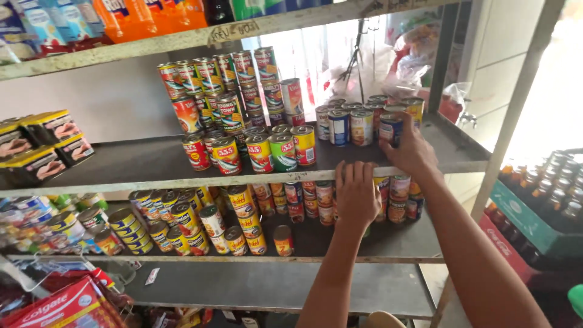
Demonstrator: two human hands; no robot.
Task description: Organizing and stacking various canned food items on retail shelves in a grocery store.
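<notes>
Off to my sides, other stock

I see yellow-and-black boxes (42, 146) far left, a bottle crate (537, 206) right, orange pouches (152, 15) overhead.

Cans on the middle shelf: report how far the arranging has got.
Done: stacked cans and a front row of red and green cans stand upright on the middle shelf. In hand: the right hand grips a blue can beside a small can group; the left hand rests on the shelf edge. Left: bare shelf space toward the boxes.

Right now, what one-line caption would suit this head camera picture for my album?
At a shop shelf of stacked tins, the right hand grasps a blue tin while the left hand rests on the edge.
</notes>
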